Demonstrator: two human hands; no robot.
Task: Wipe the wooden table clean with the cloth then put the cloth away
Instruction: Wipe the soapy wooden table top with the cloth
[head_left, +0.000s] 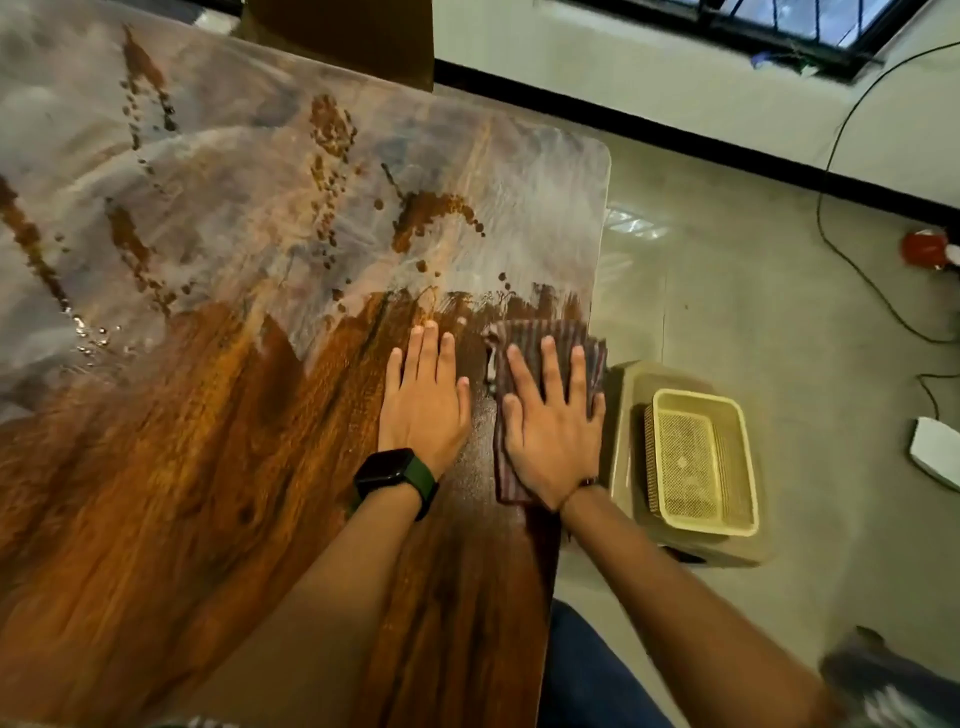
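A person leans over a wooden table (171, 467) with a rounded far corner. Its near part shows dark, glossy wood grain, while the far part is covered in a dull grey film, broken by brown splashes and droplets. The right hand (550, 431) lies flat, fingers straight and spread wide, pressing down on a striped, ribbed cloth (524, 338) that sits at the table's right edge. The cloth is folded into a long rectangle, and its far end and left side show beyond the hand. The left hand (426, 400) rests palm down on bare wood just beside the cloth, fingers straight and close together, holding nothing. A black watch (387, 475) with a green strap circles that wrist. Both forearms reach forward from the bottom of the view. Just off the table's right edge, below on the pale tiled floor (779, 291), a cream mesh-bottomed plastic basket (701, 462) sits on a beige stool (623, 405). Cables (852, 260) trail across the floor farther right.
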